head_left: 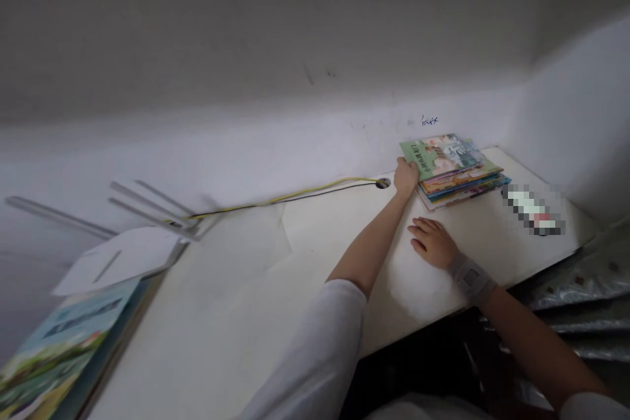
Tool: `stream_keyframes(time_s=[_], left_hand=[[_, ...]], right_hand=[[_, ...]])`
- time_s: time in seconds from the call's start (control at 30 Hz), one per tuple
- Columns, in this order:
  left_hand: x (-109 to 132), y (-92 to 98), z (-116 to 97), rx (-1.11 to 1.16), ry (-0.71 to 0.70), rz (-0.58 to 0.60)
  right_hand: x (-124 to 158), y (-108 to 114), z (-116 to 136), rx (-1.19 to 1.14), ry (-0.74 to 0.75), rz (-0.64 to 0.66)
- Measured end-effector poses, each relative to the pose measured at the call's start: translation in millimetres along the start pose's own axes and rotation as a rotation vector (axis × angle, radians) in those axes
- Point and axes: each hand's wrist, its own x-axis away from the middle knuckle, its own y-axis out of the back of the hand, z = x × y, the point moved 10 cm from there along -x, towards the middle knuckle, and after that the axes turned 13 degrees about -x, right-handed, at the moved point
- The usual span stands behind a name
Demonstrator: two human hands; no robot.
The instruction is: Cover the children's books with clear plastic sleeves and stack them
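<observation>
A stack of thin colourful books point(462, 184) lies on the white desk point(315, 243) against the back wall, with a green illustrated book point(445, 156) on top. My left hand point(406, 176) grips the left edge of that top book, its fingers partly hidden at the edge. Lower and to the right, my right hand point(433, 243) rests over the desk just in front of the stack, fingers spread and holding nothing. A grey band is on the right wrist.
Yellow and black cables point(315, 189) run along the wall into a round desk hole point(382, 183). At the left are a white stand point(123, 256) with grey bars and a picture book point(59, 348). A blurred-out object point(531, 210) lies right of the stack.
</observation>
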Motion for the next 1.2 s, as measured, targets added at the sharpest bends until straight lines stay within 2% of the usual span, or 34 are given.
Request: stream_keyframes(time_s=[0.1, 0.23, 0.37, 0.43, 0.53, 0.63, 0.73, 0.8, 0.87, 0.93, 1.0, 1.07, 1.13, 1.2], left_hand=[[3.0, -5.1, 4.4, -0.091, 0.036, -0.023], [1.9, -15.7, -2.5, -0.146, 0.048, -0.004], [-0.2, -21.8, -10.9, -0.193, 0.026, 0.055], [1.9, -19.1, -11.9, -0.204, 0.005, 0.086], [11.3, 4.6, -9.6, -0.218, -0.087, 0.062], [30.8, 50.8, 9.0, -0.264, -0.201, 0.033], [61.6, 119.8, 47.0, -0.396, -0.328, -0.056], [85.3, 173.1, 89.7, -0.555, -0.31, -0.171], [109.5, 224.7, 148.6, -0.73, -0.125, -0.283], [136.3, 262.2, 213.7, -0.872, 0.138, -0.305], [164.0, 281.6, 271.4, -0.932, 0.37, -0.247], [188.1, 290.9, 310.4, -0.95, 0.522, -0.211], [203.5, 292.5, 331.8, -0.933, 0.595, -0.187], [209.8, 289.9, 339.6, -0.909, 0.603, -0.171]], right_hand=[[-0.4, 0.4, -0.5, 0.002, -0.005, 0.004], [-0.5, -0.4, -1.9, 0.009, 0.0, 0.002], [1.0, -2.9, -5.1, 0.014, 0.037, -0.002], [2.6, -3.8, -7.7, 0.01, 0.061, -0.009], [4.8, -5.1, -12.1, 0.004, 0.084, -0.015], [6.1, -6.0, -13.3, 0.004, 0.11, -0.015], [6.8, -5.6, -12.7, 0.003, 0.128, -0.015], [7.3, -5.1, -12.9, 0.001, 0.137, -0.017], [8.1, -4.3, -13.7, -0.002, 0.146, -0.026], [9.0, -4.8, -15.3, -0.006, 0.151, -0.026], [10.0, -6.5, -17.4, -0.008, 0.148, -0.015], [10.7, -7.7, -20.0, -0.006, 0.135, -0.007], [11.3, -7.6, -22.4, -0.005, 0.123, -0.01], [11.7, -7.8, -23.8, -0.008, 0.12, -0.009]])
